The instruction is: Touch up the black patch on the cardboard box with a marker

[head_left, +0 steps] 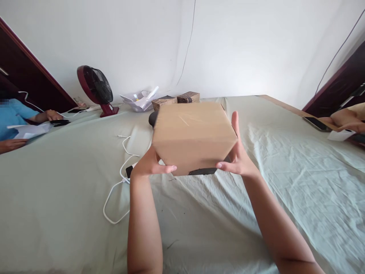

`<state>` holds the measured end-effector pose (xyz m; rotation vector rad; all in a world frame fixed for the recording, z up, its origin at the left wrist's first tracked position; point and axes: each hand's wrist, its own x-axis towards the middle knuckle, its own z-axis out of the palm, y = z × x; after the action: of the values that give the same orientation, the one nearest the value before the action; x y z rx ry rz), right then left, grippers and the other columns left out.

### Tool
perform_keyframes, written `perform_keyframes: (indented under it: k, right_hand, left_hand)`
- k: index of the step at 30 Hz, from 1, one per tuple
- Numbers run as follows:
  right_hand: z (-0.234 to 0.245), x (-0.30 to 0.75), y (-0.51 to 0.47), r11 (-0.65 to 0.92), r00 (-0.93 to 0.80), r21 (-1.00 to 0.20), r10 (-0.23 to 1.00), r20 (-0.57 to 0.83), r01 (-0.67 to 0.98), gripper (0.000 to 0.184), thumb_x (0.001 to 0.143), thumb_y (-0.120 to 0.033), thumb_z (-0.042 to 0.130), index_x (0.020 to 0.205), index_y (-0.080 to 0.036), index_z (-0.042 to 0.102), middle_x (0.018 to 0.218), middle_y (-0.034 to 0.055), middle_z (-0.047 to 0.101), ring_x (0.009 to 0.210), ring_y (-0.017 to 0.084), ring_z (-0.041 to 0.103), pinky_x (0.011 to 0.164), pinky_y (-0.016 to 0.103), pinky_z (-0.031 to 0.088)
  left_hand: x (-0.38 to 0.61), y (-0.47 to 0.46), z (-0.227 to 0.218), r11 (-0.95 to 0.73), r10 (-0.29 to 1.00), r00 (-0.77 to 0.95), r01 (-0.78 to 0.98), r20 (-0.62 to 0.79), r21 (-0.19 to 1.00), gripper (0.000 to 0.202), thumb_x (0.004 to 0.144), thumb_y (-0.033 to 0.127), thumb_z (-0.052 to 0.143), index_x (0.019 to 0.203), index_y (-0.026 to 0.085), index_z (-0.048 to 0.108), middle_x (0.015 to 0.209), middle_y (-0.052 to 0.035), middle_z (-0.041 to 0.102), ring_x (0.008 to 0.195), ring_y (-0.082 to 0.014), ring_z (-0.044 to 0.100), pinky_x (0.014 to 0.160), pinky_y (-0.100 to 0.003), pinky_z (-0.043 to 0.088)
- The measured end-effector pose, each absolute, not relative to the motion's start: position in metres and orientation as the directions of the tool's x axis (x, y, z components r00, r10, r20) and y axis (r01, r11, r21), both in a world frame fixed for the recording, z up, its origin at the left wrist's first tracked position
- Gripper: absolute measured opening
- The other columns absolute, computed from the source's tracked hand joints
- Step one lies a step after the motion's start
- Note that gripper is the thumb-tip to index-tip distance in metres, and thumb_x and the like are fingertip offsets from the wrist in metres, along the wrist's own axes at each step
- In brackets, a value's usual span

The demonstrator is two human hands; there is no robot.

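A brown cardboard box (194, 133) is held up in front of me between both hands, its plain top and near side facing me. A dark patch shows along its lower edge. My left hand (152, 163) grips the lower left corner, thumb pressed on the near side. On the other side, my right hand (235, 154) clasps the right end, its thumb at the lower corner and one finger pointing up. The remaining fingers are mostly hidden by the box. Beneath it lies a pale green cloth (199, 220) with wrinkles.
A white cable (110, 198) curls left of my left arm. Further back stand a dark red fan (98, 89), a clear plastic bag (139, 101) and two patterned boxes (188, 97). One person (11, 118) holds papers at the left; another person's arm is beside a phone (316, 123).
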<state>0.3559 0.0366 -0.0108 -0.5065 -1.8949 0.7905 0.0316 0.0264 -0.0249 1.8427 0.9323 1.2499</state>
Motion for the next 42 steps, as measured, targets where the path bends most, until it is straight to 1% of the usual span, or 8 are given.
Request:
perform_keyframes:
  k: [7, 13, 20, 23, 27, 32, 38, 42]
  right_hand:
    - [-0.009, 0.369, 0.048, 0.75, -0.525, -0.621, 0.632, 0.571, 0.227, 0.145, 0.081, -0.056, 0.091, 0.176, -0.041, -0.017, 0.181, 0.0125, 0.024, 0.164, 0.043, 0.035, 0.133, 0.067, 0.032]
    - [0.004, 0.377, 0.037, 0.782, -0.526, -0.469, 0.624, 0.578, 0.411, 0.141, 0.076, -0.045, 0.092, 0.179, -0.04, -0.004, 0.181, 0.0107, 0.026, 0.164, 0.049, 0.027, 0.133, 0.075, 0.026]
    - [0.006, 0.369, 0.035, 0.613, -0.33, -0.643, 0.79, 0.517, 0.459, 0.133, 0.078, -0.062, 0.09, 0.18, -0.038, 0.008, 0.186, 0.0093, 0.014, 0.171, 0.048, 0.013, 0.132, 0.074, 0.03]
    - [0.008, 0.366, 0.034, 0.256, -0.147, -0.943, 0.962, 0.229, 0.21, 0.127, 0.08, -0.088, 0.073, 0.179, -0.037, 0.013, 0.185, 0.0153, 0.022, 0.163, 0.05, 0.038, 0.114, 0.072, 0.053]
    - [0.012, 0.368, 0.035, -0.162, -0.364, -0.977, 0.926, -0.101, -0.141, 0.113, 0.084, -0.1, 0.05, 0.173, -0.032, 0.036, 0.168, 0.0194, 0.054, 0.139, 0.049, 0.066, 0.092, 0.065, 0.066]
    - [0.017, 0.375, 0.038, -0.095, -0.303, -0.953, 0.953, -0.004, -0.288, 0.078, 0.091, -0.088, 0.054, 0.141, -0.029, 0.07, 0.127, 0.0102, 0.08, 0.129, 0.044, 0.073, 0.098, 0.058, 0.065]
    - [0.024, 0.378, 0.026, 0.05, -0.192, -0.964, 0.976, 0.103, -0.261, 0.069, 0.091, -0.084, 0.055, 0.131, -0.03, 0.073, 0.117, 0.0068, 0.082, 0.126, 0.044, 0.073, 0.098, 0.057, 0.064]
    - [0.02, 0.376, 0.025, 0.077, -0.161, -0.97, 0.98, 0.115, -0.229, 0.065, 0.089, -0.085, 0.06, 0.128, -0.033, 0.07, 0.125, 0.0049, 0.08, 0.13, 0.042, 0.071, 0.101, 0.055, 0.062]
  left_hand:
    - [0.034, 0.035, -0.038, -0.489, 0.858, 0.185, 0.006, 0.48, 0.872, 0.073, 0.067, 0.067, 0.095, 0.125, 0.027, 0.074, 0.128, -0.0141, 0.077, 0.127, -0.0436, 0.07, 0.103, -0.06, 0.062]
    - [0.019, 0.033, -0.023, -0.669, 0.726, 0.142, -0.077, 0.673, 0.739, 0.115, 0.069, 0.062, 0.097, 0.166, 0.061, 0.036, 0.185, 0.0117, 0.022, 0.174, -0.0353, 0.017, 0.136, -0.056, 0.038]
    - [0.009, 0.027, -0.016, -0.742, 0.66, 0.141, 0.277, 0.738, 0.611, 0.127, 0.062, 0.056, 0.104, 0.17, 0.045, 0.037, 0.171, -0.0069, 0.032, 0.163, -0.0465, 0.032, 0.134, -0.06, 0.039]
    - [0.033, 0.014, -0.003, -0.722, 0.588, 0.166, 0.549, 0.792, 0.421, 0.123, 0.067, 0.039, 0.103, 0.171, 0.038, 0.038, 0.165, -0.0121, 0.028, 0.161, -0.0495, 0.031, 0.126, -0.064, 0.047]
    - [0.077, 0.002, 0.01, -0.729, 0.519, 0.363, 0.66, 0.774, 0.18, 0.102, 0.075, 0.006, 0.091, 0.162, 0.036, 0.048, 0.165, -0.0129, 0.028, 0.165, -0.0455, 0.03, 0.131, -0.064, 0.045]
    - [0.112, -0.002, 0.014, -0.788, 0.37, 0.489, 0.615, 0.79, -0.011, 0.08, 0.084, 0.012, 0.093, 0.152, 0.031, 0.056, 0.16, -0.0144, 0.039, 0.165, -0.0478, 0.031, 0.128, -0.072, 0.047]
    - [0.109, 0.011, 0.011, -0.879, 0.179, 0.371, 0.477, 0.911, -0.021, 0.075, 0.092, 0.053, 0.087, 0.154, 0.026, 0.056, 0.149, -0.0172, 0.053, 0.147, -0.0386, 0.056, 0.117, -0.058, 0.059]
    - [0.105, 0.018, 0.007, -0.895, 0.221, 0.277, 0.438, 0.935, 0.081, 0.045, 0.094, 0.042, 0.087, 0.132, 0.025, 0.068, 0.121, -0.0092, 0.066, 0.118, -0.0284, 0.072, 0.102, -0.046, 0.065]
